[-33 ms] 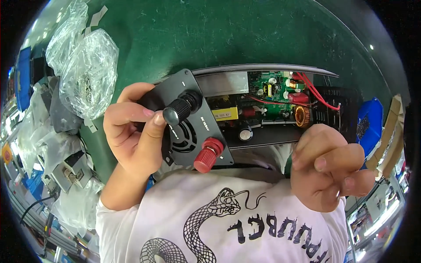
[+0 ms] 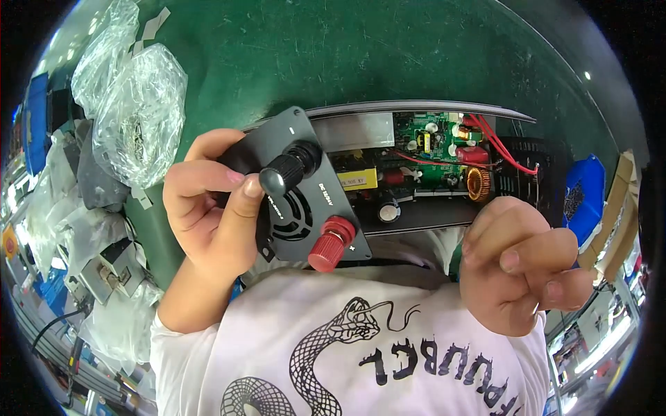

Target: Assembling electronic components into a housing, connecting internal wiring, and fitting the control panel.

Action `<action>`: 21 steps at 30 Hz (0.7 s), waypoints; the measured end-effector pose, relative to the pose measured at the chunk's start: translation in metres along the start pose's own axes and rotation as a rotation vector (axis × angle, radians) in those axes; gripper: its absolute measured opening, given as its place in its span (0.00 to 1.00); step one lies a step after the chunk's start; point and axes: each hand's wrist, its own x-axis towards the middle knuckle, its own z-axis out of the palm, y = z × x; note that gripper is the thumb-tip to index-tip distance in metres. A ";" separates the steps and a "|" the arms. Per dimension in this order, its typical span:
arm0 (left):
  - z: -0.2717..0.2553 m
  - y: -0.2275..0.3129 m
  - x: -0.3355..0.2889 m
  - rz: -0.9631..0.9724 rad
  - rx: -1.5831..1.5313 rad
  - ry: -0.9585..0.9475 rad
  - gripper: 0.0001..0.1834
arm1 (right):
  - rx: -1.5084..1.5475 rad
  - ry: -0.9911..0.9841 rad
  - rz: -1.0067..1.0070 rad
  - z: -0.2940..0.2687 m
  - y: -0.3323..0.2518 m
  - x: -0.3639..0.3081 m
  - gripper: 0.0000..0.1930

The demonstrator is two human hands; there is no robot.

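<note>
My left hand (image 2: 211, 201) is closed at the left edge of a black end panel (image 2: 322, 194), which tilts toward me. Its thumb and index finger meet beside a ribbed black terminal knob (image 2: 283, 173); the thumb tip appears to touch it. A red terminal knob (image 2: 331, 244) sticks out lower on the panel, beside a round vent grille. Behind lies an opened black case (image 2: 437, 220) with a green circuit board (image 2: 433, 149) inside. My right hand (image 2: 520, 267), fingers curled, is over the case's near right corner. A tiny shiny spot shows at its palm; what it holds is unclear.
Red wires (image 2: 505, 149) and a copper-wound coil (image 2: 478, 184) sit in the case's right end. A blue bin (image 2: 585, 197) of small dark parts stands at the right. Clear plastic bags (image 2: 142, 118) lie at left on the green tabletop (image 2: 333, 55).
The panel with its knobs has tilted very slightly in my left hand. My right hand has hardly moved.
</note>
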 end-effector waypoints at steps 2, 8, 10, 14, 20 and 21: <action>0.000 0.000 0.002 0.010 0.007 -0.024 0.14 | 0.017 0.009 -0.005 -0.001 0.001 0.000 0.14; -0.002 0.002 0.002 -0.025 0.000 -0.040 0.13 | 0.017 -0.014 0.018 -0.003 0.000 0.004 0.16; -0.002 0.001 0.002 -0.019 0.008 -0.050 0.13 | 0.016 -0.019 0.023 -0.002 0.000 0.004 0.16; -0.001 -0.002 0.000 -0.030 0.021 -0.025 0.13 | -0.003 0.042 0.011 0.002 -0.001 0.000 0.16; 0.002 -0.002 0.006 0.013 -0.026 -0.075 0.13 | -0.049 0.049 0.034 0.003 -0.003 0.001 0.16; 0.002 -0.002 0.005 0.018 -0.029 -0.066 0.13 | -0.048 0.052 0.037 0.004 -0.002 0.001 0.15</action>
